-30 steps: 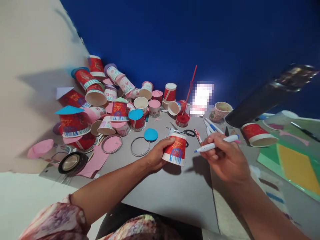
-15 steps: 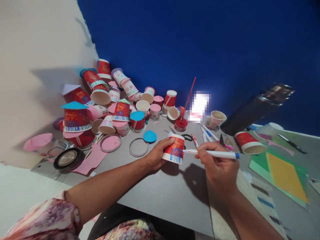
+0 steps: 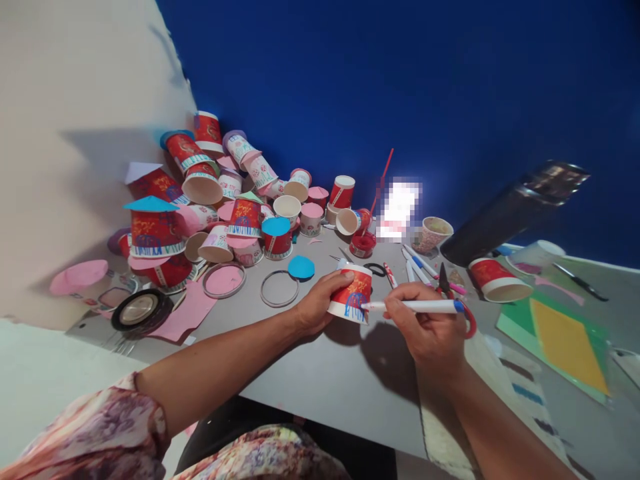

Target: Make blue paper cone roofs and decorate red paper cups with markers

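Dozens of decorated cups (image 3: 210, 200) crowd the table (image 3: 320, 373) behind the left hand (image 3: 316, 308) gripping an upside-down red cup (image 3: 351, 295), while the right hand (image 3: 427, 330) pinches a marker (image 3: 415, 306) lying level, tip leftward touching it.

The left forearm is stretched from seven o'clock toward the centre, bare below a patterned sleeve. The left hand (image 3: 317, 308) is curled, thumb on top, fingers (image 3: 336, 285) wrapped in a grasp. The right forearm is brought in from five o'clock. The right hand (image 3: 430, 327) is closed in a writing grip, knuckles turned upward.
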A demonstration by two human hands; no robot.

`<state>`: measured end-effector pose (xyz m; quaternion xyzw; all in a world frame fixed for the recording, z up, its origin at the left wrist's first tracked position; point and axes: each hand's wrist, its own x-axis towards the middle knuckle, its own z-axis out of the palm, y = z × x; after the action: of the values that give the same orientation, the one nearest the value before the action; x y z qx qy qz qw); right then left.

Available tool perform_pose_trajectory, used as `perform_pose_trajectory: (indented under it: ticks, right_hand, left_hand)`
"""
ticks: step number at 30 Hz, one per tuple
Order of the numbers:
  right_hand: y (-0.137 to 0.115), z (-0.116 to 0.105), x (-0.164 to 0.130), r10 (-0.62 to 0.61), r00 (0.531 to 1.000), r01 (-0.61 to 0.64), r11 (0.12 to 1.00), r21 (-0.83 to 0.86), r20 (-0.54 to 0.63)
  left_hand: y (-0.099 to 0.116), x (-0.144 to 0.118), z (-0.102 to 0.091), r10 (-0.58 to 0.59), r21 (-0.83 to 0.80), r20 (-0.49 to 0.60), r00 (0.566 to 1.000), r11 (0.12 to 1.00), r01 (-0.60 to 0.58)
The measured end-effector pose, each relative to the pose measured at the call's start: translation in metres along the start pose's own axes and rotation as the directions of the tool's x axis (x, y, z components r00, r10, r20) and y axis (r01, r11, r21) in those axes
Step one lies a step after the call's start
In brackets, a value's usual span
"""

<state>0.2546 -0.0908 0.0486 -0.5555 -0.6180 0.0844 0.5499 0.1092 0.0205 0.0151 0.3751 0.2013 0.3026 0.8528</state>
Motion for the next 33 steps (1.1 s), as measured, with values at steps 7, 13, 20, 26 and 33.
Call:
perform_pose_trajectory:
  ticks: [7, 13, 20, 26, 33]
  right_hand:
    - [-0.002, -0.001, 0.004, -0.013, 1.0, 0.013, 1.0, 0.017, -0.004]
    - [0.005, -0.001, 0.002, 0.027, 0.999, -0.028, 0.999, 0.043, 0.038]
    - [0.001, -0.001, 0.002, -0.054, 0.998, 0.055, 0.998, -0.013, 0.024]
    - [-0.003, -0.003, 0.004, -0.034, 0.998, 0.032, 0.999, 0.038, 0.053]
    - [-0.008, 0.0, 0.005, -0.06, 0.994, 0.058, 0.998, 0.033, 0.092]
  left_hand:
    - [0.001, -0.001, 0.004, 0.023, 0.006, -0.034, 0.999, 1.0, -0.022]
    - [-0.002, 0.001, 0.001, -0.005, 0.007, -0.039, 0.999, 1.0, 0.005]
    - [-0.002, -0.001, 0.003, 0.002, 0.06, -0.051, 0.999, 0.998, 0.001]
    - [-0.002, -0.002, 0.005, -0.005, 0.089, -0.06, 0.998, 0.996, 0.011]
    - [-0.003, -0.002, 0.005, 0.009, 0.09, -0.078, 0.997, 0.996, -0.002]
